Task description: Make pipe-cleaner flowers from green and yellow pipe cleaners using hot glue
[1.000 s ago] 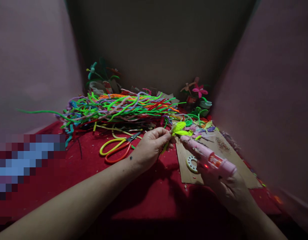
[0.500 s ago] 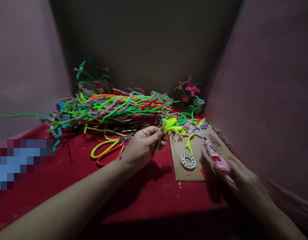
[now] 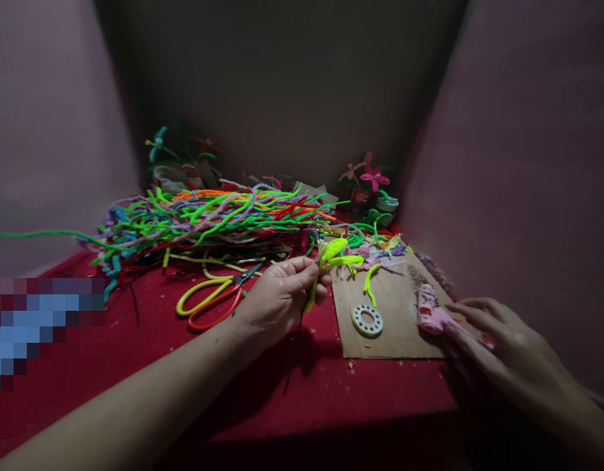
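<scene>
My left hand is closed in a pinch on a neon-yellow pipe cleaner flower, its petals pointing right and a dark thin stem hanging below. On the right, a pink glue gun rests on the wooden board, nozzle end pointing away from me. My right hand is at its handle with the fingers stretched out and apart, not wrapped round it. Between the hands, a pale ring with holes lies on the board beside a bent yellow pipe cleaner piece.
Scissors with yellow and red handles lie left of my left hand on the red cloth. Behind them spreads a heap of colourful pipe cleaners. Finished flowers stand at the back, and small coloured pieces lie along the board's far edge.
My right hand has lowered the pink glue gun onto the board, and its fingers have opened away from it. The left hand keeps the yellow flower in nearly the same place.
</scene>
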The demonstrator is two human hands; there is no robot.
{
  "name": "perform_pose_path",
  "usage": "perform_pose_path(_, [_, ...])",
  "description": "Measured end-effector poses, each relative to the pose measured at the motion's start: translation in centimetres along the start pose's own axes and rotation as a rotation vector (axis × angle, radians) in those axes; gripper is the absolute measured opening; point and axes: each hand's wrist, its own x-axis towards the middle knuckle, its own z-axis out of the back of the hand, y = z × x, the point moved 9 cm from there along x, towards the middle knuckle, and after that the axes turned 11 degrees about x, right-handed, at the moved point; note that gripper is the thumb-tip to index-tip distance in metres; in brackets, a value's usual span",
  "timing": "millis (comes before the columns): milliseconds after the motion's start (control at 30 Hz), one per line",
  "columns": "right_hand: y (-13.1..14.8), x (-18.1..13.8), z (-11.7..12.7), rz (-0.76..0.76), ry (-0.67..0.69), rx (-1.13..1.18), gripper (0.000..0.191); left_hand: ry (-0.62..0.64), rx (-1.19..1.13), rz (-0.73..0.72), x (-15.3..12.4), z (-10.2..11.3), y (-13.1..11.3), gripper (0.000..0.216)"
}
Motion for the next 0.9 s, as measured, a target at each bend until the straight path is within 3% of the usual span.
perform_pose_path(67, [3.3, 0.5, -1.1, -0.072, -0.066, 0.279, 0.019, 0.033, -0.006, -0.006, -0.2, -0.4, 0.1, 0.013])
perform_pose_path(133, [6.2, 1.3, -4.9, -0.215, 0.051, 0.615, 0.019, 0.067, -0.016, -0.006, -0.4, -0.8, 0.2, 0.011])
perform_pose_path(233, [9.1, 2.4, -10.1, -0.465, 0.078, 1.130, 0.025, 0.097, -0.023, 0.000, -0.7, -1.2, 0.3, 0.010])
perform_pose_path(333, [11.0, 4.2, -12.0, -0.469, 0.001, 1.541, 0.016, 0.126, -0.009, -0.013, -0.8, -1.5, 0.1, 0.013])
perform_pose_path(433, [11.2, 5.0, -12.5, -0.475, -0.010, 1.649, 0.006, 0.144, 0.003, -0.024, -0.9, -1.7, 0.0, 0.015])
perform_pose_path(633, [10.7, 5.2, -12.5, -0.494, -0.014, 1.630, 0.009, 0.142, 0.009, -0.009, -0.9, -1.8, 0.2, 0.015])
perform_pose_path(900, [11.7, 5.6, -14.0, -0.548, 0.182, 1.769, 0.015, 0.141, 0.020, 0.007, -0.8, -1.7, 0.2, 0.012])
